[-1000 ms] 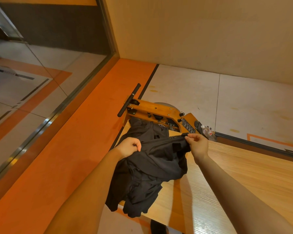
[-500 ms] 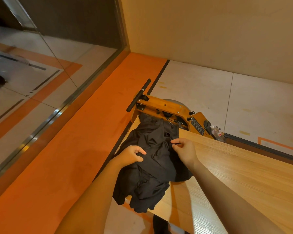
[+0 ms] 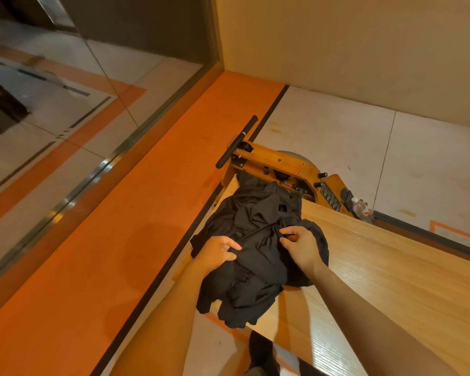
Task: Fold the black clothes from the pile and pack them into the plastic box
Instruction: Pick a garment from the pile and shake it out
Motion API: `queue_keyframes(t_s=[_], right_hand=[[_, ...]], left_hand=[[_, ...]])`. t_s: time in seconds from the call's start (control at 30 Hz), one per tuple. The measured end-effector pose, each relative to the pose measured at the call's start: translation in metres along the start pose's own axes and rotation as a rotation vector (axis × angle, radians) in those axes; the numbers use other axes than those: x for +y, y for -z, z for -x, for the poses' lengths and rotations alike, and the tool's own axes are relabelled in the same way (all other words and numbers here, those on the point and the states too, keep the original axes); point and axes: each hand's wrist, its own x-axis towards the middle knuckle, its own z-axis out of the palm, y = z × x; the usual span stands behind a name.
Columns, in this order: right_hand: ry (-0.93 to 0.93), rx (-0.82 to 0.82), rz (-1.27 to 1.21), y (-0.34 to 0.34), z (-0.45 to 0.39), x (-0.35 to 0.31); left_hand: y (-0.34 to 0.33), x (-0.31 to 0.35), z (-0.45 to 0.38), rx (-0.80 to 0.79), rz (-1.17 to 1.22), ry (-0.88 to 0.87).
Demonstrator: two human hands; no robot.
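Crowding the table (image 3: 391, 267) corner, black clothes (image 3: 255, 213) pinched by left hand (image 3: 217, 252) and right hand (image 3: 300, 245).

One pile of black clothes (image 3: 258, 240); two hands; one wooden table (image 3: 391, 280); one plastic bottle (image 3: 362, 208)

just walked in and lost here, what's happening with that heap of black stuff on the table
A person is sorting through a pile of black clothes heaped at the corner of a wooden table. The left hand grips a bunch of the fabric, and the right hand pinches a fold near the middle. Nothing looks folded yet, part of the pile hangs over the table edge, and no plastic box is in view.
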Motion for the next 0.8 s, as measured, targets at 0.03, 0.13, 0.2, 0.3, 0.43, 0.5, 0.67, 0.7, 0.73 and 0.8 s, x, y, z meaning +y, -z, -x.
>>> queue_keyframes(t_s=[0.03,0.13,0.2,0.3,0.43,0.5,0.67,0.7,0.73,0.8], right_hand=[[-0.004,-0.003,0.001,0.000,0.001,0.000],[-0.014,-0.010,-0.002,0.000,0.002,0.000],[-0.019,-0.012,-0.003,-0.001,0.003,0.000],[-0.024,-0.006,-0.004,-0.001,0.004,-0.001],[-0.031,-0.009,-0.019,-0.001,0.006,-0.002],[-0.025,-0.008,-0.010,-0.001,0.006,-0.002],[-0.012,0.003,0.006,0.001,0.007,-0.003],[-0.009,0.012,-0.002,0.001,0.007,-0.003],[-0.008,0.028,-0.017,0.002,0.007,-0.004],[-0.010,0.080,-0.080,0.004,0.007,-0.004]], left_hand=[[-0.001,0.002,0.001,0.030,0.017,-0.008],[-0.004,0.004,0.002,0.138,0.059,-0.040],[-0.006,0.006,0.003,0.168,0.104,-0.034],[-0.008,0.007,0.006,0.163,0.168,-0.040],[-0.008,0.009,0.011,0.183,0.094,-0.072],[-0.007,0.009,0.012,0.176,0.084,-0.054],[-0.003,0.002,0.014,0.127,-0.009,-0.016],[-0.002,0.001,0.013,0.114,-0.028,-0.012],[-0.001,0.001,0.014,0.098,-0.035,-0.004],[0.000,0.002,0.018,0.052,-0.025,-0.002]])
